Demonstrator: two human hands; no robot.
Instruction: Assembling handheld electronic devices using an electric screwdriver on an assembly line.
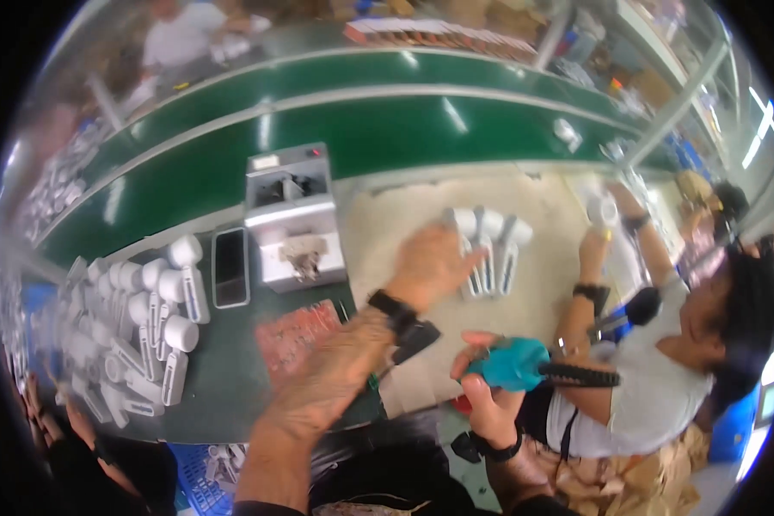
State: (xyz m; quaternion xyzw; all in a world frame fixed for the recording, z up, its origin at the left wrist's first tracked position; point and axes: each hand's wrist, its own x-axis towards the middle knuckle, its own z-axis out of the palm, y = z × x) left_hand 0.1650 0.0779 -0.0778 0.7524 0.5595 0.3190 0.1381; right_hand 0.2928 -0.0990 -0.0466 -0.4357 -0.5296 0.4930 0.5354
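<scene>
My left hand (426,268) reaches over the tan work surface, its thumb apart from the fingers. It is beside a row of white handheld devices (488,249) with round heads and slim handles, and its thumb lies over the leftmost one. Whether the other fingers press on that device cannot be told. Closer to my body, my right hand (490,404) is closed round a teal hand tool (514,365) with a black ribbed end pointing right. The tool's tip is hidden.
Many more white devices (138,318) are heaped at left. A phone (230,268), a grey box-shaped dispenser (292,215) and a red mat (294,335) lie between. Behind runs a green conveyor (387,129). A co-worker (654,370) works close on my right.
</scene>
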